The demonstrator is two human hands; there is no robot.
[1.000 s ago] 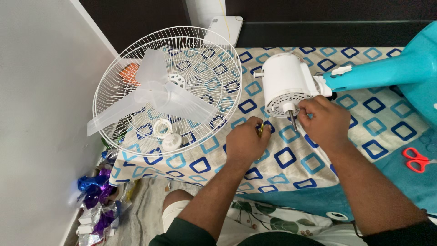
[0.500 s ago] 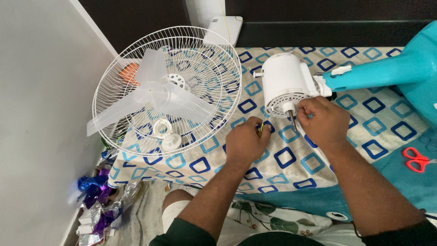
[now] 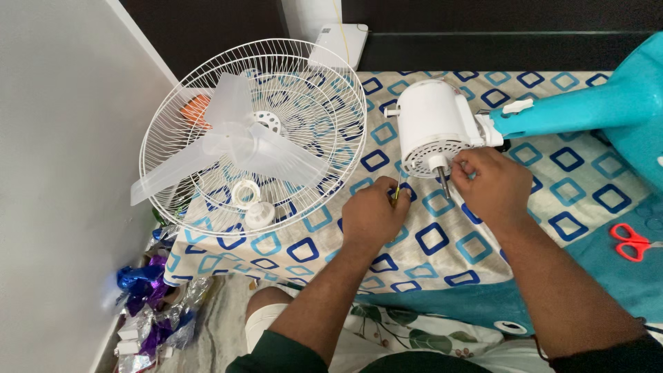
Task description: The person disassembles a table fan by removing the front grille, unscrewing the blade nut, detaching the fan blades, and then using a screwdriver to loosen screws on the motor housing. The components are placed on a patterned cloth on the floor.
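While the right hand pinches something tiny at the motor face, centre frame, the left hand is closed around a screwdriver; likely fitting a screw, next needing tip alignment. Patterned cloth covers the surface; grille upper left by a wall

On the bed we see the guard to the left, with the blade lying in it. The motor lies right of the guard, its shaft between our hands. Scissors lie far right; foil scraps sit on the floor below the guard.
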